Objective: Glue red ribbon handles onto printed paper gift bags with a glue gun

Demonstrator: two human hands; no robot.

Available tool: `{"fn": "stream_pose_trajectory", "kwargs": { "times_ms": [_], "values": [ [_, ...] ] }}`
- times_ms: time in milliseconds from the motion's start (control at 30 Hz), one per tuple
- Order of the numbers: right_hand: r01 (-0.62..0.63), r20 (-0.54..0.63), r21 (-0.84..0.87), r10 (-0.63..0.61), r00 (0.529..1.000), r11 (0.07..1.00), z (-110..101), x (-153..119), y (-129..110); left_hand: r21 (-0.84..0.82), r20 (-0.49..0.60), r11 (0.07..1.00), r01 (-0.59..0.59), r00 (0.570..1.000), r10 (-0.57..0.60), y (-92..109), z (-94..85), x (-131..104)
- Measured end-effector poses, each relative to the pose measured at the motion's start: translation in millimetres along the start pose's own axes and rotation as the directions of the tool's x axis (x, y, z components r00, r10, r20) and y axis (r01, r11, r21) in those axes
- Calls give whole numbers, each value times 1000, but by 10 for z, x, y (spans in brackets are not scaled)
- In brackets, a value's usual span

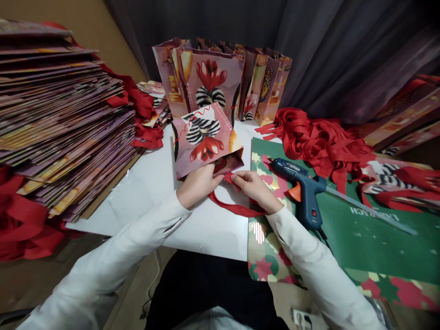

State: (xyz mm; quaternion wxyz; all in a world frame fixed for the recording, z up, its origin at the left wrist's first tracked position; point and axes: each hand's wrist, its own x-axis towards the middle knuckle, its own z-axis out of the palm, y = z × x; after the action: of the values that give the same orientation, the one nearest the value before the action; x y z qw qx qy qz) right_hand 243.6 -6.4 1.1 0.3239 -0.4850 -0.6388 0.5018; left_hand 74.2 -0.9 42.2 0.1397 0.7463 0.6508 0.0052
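Note:
A pink paper bag [208,137] with a striped bow and a red tulip lies tilted on the white tabletop, its open end toward me. At that opening my left hand [199,184] has its fingers partly inside the bag, so its fingertips are hidden. My right hand [252,185] pinches a red ribbon [233,208] near the bag's mouth, and the ribbon loops down between my two wrists. To the right, a blue glue gun [304,183] with an orange trigger and a clear glue stick rests on a green printed sheet [360,238].
Several upright bags [220,73] stand at the back against a dark curtain. A tall stack of flat bags [68,128] fills the left. Red ribbons [319,142] are heaped at the back right, and more ribbon [24,215] hangs at the far left.

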Motion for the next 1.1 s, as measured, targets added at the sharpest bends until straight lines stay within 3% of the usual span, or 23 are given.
{"fn": "stream_pose_trajectory", "kwargs": {
  "times_ms": [233, 467, 700, 867, 1100],
  "values": [
    [12, -131, -6, -13, 991, 1000, 103, -1, 57, 11, -18, 999, -31, 999, 31, -19, 25, 29],
    [5, -303, -40, -17, 953, 999, 206, -5, 47, 10, -28, 999, -37, 999, 38, -9, 25, 23],
    [7, -345, 10, -3, 939, 1000, 228, 1, 77, 20, -41, 999, -34, 999, 34, 10, 23, 8],
    [52, -308, 53, -33, 951, 997, 272, -37, 51, -10, -50, 999, -37, 998, 36, 8, 24, 9],
    [-9, -460, 7, 11, 888, 1000, 392, -74, 12, -29, -112, 996, -79, 991, 75, 10, 69, 2]
  ]
}}
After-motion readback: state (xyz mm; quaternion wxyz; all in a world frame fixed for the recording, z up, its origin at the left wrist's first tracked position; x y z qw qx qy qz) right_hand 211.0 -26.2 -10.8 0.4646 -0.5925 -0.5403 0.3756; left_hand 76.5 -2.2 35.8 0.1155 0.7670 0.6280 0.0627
